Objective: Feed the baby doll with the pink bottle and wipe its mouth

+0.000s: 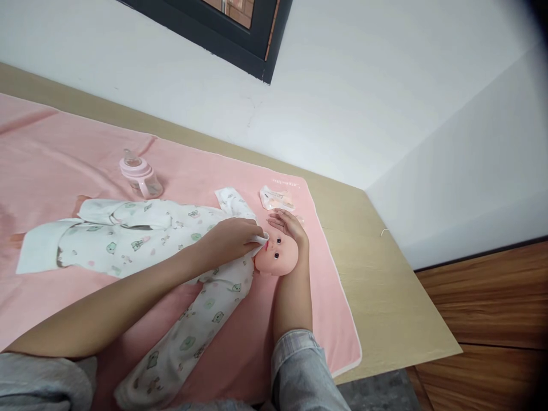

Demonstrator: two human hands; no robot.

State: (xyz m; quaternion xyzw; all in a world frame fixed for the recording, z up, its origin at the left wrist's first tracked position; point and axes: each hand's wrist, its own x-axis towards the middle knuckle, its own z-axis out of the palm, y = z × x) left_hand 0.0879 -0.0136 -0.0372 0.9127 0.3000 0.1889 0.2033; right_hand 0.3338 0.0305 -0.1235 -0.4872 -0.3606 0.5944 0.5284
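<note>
A baby doll (pixel 282 262) lies on its back, its bald head toward the right, dressed in a white printed romper (pixel 184 240). My left hand (pixel 240 237) reaches across the doll's chest and pinches a white cloth (pixel 260 242) against its mouth and chin. Whether this is the romper's collar or a separate piece, I cannot tell. My right hand (pixel 290 226) curves around the far side of the head, fingers extended and lying along it; the forearm passes beside the crown. Just beyond those fingertips sits a small clear plastic packet (pixel 276 198).
A pink baby bottle (pixel 141 177) lies tilted near the doll's legs. Under everything, a pink blanket (pixel 325 297) covers much of the wooden table (pixel 363 257). Behind stands a white wall with a dark window frame (pixel 240 43). Wood-grain panels (pixel 492 297) are at the right.
</note>
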